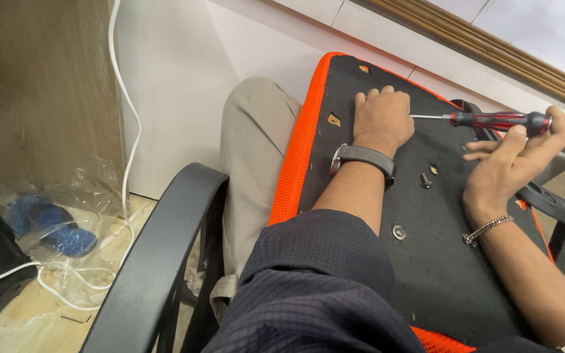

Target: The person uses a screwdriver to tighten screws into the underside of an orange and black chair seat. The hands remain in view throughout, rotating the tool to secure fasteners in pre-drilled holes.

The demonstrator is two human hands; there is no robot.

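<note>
Work: a person has a chair seat (pixel 426 261) turned bottom-up across the lap, black underside facing up, orange mesh (pixel 290 170) wrapping its edge.
Left hand (pixel 382 117): closed into a loose fist, resting on the far part of the underside; the fingers curl in and hold nothing that shows. A wristwatch (pixel 363 157) sits on that wrist.
Right hand (pixel 514 153): fingers wrapped round the red handle of a screwdriver (pixel 492 120), thumb near the butt end. A chain bracelet (pixel 486 229) hangs on the wrist.
Screwdriver: lies nearly level, its thin shaft pointing at the left fist; the tip is hidden beside the knuckles.
Done so far, as I judge: one bolt (pixel 425 180) stands partly in its hole near mid-panel, and a washer (pixel 398 231) lies flat closer to the body.
Left to do, as I judge: several mounting holes, such as the hole (pixel 334 120) by the orange edge, look bare, so most fastening seems undone.
Armrests: one black armrest (pixel 158 255) curves up at the near left; another armrest (pixel 557 216) lies under the right hand at the seat's far side.
Around: a white cable (pixel 124 117) runs down the wall to the floor, where clear plastic bags (pixel 53 222) hold blue parts.
In the way: the left fist covers the spot the tip aims at; the loose washer could slide off the tilted panel.
</note>
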